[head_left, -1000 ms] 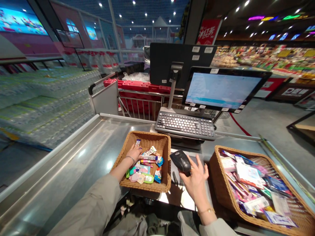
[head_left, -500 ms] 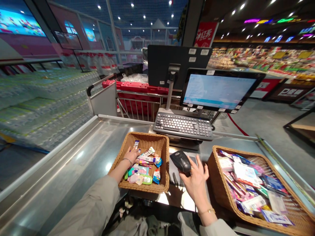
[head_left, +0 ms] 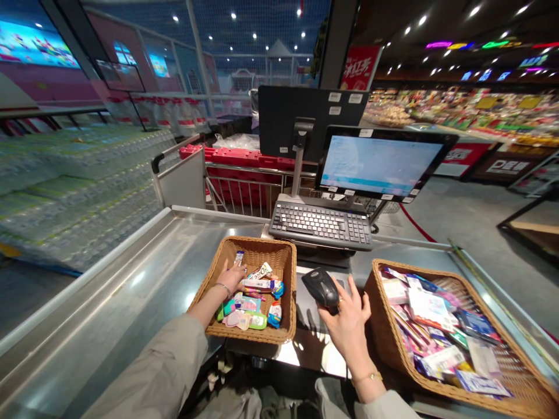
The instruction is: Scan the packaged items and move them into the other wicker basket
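Note:
My left hand [head_left: 232, 277] reaches into the left wicker basket [head_left: 289, 291], fingers stretched out over the small packets by its left wall. Under and beside the fingers lie a small blue-and-white packet [head_left: 239, 258] and a white Dove bar [head_left: 261, 272]. Toward the basket's front are a green item [head_left: 257, 320] and a blue-and-white figure-shaped item [head_left: 275, 315]. My right hand [head_left: 347, 320] grips a black barcode scanner [head_left: 321, 287] between thumb and fingers, just right of that basket. Some of its fingers stick out to the side.
The right wicker basket [head_left: 379, 326] is piled with packets and boxes. Behind the baskets stand a keyboard [head_left: 321, 224], a lit monitor [head_left: 379, 163] and a second screen seen from its back [head_left: 279, 128]. A steel counter [head_left: 174, 250] with a raised edge stretches left.
The whole view has shifted slightly, so the baskets and screens sit a little further left. Both hands keep nearly the same places, the scanner still in my right.

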A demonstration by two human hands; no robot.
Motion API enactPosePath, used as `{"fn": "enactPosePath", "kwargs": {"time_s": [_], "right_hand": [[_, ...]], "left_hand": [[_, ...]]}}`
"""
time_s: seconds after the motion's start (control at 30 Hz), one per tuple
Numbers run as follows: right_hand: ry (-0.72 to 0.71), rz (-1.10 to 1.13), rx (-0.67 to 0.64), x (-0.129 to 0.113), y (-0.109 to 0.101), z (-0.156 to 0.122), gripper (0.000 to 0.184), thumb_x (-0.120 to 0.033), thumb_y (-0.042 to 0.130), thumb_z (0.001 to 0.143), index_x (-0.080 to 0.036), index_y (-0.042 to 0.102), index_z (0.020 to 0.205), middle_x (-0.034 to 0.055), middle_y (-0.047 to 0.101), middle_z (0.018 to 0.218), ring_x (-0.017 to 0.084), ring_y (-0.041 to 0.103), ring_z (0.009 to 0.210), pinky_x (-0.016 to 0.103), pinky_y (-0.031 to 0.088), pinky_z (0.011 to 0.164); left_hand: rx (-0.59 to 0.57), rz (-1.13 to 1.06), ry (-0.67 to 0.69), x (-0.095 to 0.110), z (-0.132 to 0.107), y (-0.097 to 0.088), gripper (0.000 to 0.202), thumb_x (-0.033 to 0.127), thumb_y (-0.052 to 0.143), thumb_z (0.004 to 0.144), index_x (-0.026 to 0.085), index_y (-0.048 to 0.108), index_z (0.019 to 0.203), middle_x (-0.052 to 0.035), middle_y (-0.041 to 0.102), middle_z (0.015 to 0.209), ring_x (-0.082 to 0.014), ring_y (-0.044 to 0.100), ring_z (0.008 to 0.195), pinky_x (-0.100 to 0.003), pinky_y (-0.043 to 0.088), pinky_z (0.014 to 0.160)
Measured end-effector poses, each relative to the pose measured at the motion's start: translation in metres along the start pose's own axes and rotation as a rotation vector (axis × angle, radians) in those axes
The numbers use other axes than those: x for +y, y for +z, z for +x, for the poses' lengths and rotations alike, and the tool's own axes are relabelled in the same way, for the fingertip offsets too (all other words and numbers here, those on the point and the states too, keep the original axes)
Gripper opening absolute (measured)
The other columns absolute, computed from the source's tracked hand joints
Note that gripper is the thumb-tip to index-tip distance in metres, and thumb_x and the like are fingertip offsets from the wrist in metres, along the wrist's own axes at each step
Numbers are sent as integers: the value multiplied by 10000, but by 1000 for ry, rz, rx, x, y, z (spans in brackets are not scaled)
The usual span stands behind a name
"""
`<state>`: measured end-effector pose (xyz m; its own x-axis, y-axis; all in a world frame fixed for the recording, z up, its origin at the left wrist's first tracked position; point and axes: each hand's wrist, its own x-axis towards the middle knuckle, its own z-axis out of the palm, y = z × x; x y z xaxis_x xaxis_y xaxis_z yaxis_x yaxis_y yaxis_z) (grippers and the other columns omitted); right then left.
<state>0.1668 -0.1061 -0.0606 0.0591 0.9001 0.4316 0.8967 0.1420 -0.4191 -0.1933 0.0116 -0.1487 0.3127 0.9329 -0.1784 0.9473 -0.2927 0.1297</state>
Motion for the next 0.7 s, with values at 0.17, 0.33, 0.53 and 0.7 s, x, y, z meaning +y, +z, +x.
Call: {"fn": "enactPosePath", "kwargs": {"time_s": [0.17,0.33,0.53,0.7], "right_hand": [[8,23,6,1,-1,0,172,-338,571,757,-242,694,831,28,641,1269,340,318,1390,631,114,1097],[-22,33,56,3,-3,0,142,-322,574,754,-237,683,786,28,647,1259,335,325,1388,629,125,1096],[-68,20,126,5,-8,0,92,-298,587,745,-229,647,748,31,640,1273,334,330,1388,630,143,1091],[-90,9,171,6,-13,0,91,-282,578,746,-225,641,779,45,642,1268,340,324,1390,644,138,1078]], "left_hand": [[119,25,-19,15,-4,-15,179,375,705,756,231,675,858,-86,531,1421,-317,290,1433,-640,-128,1128],[253,52,-53,42,-13,-38,150,330,675,786,222,650,887,-100,506,1439,-328,290,1432,-675,-115,1126],[440,85,-33,79,-22,-72,96,291,664,801,221,619,850,-89,524,1424,-330,288,1433,-709,-105,1118],[550,114,26,106,-21,-88,86,273,661,809,216,606,844,-78,495,1450,-347,267,1438,-736,-125,1096]]}}
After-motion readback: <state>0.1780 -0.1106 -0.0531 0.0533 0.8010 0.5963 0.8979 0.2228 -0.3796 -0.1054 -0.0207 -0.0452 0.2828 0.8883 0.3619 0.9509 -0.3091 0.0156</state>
